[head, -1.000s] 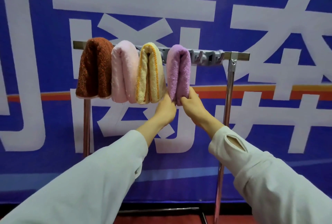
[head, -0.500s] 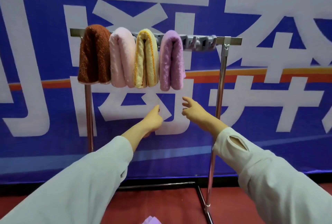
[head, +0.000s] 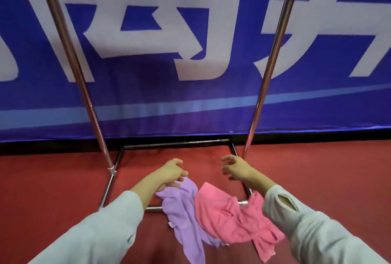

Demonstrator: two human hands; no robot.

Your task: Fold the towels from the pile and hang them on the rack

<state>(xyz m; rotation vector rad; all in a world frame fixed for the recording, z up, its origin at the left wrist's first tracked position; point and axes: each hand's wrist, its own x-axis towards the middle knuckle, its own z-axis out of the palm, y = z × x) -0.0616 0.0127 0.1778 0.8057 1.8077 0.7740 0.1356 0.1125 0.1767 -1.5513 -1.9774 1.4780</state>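
A crumpled lilac towel (head: 186, 215) and a crumpled pink towel (head: 228, 219) lie side by side on the red floor, draped over the front bar of the rack's base (head: 175, 144). My left hand (head: 169, 173) hovers with loosely curled fingers, its fingertips at the lilac towel's top corner; no clear grip shows. Above and behind the pink towel, my right hand (head: 237, 168) has its fingers spread and bent and holds nothing. The rack's top bar and the towels hung on it are out of view.
The rack's two shiny uprights, the left pole (head: 69, 52) and the right pole (head: 273, 52), rise either side of my hands. A blue banner (head: 190, 105) with large white characters stands right behind the rack. Red floor (head: 53, 189) stretches left and right.
My view has dropped from the rack's top bar to the floor. Both hands let go of the hung purple towel and came down to the lilac and pink towels.
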